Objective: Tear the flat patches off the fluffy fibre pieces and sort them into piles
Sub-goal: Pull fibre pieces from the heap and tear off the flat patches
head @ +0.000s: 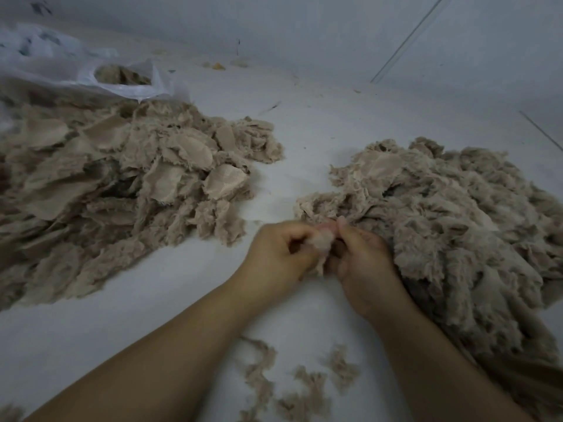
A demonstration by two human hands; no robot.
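Between my two hands sits a small beige fluffy fibre piece (323, 245). My left hand (278, 254) pinches its left side and my right hand (362, 257) grips its right side, fingers closed, low over the pale surface. A big heap of fluffy pieces (463, 226) lies on the right, touching my right hand. On the left spreads a wide pile (115, 184) where flat woven patches (224, 181) show among fluffy fibre.
A white plastic bag (91, 71) holding more beige fibre lies at the back left. Loose fibre scraps (304, 388) are scattered on the pale surface (170, 300) near me, between my forearms. A wall rises behind.
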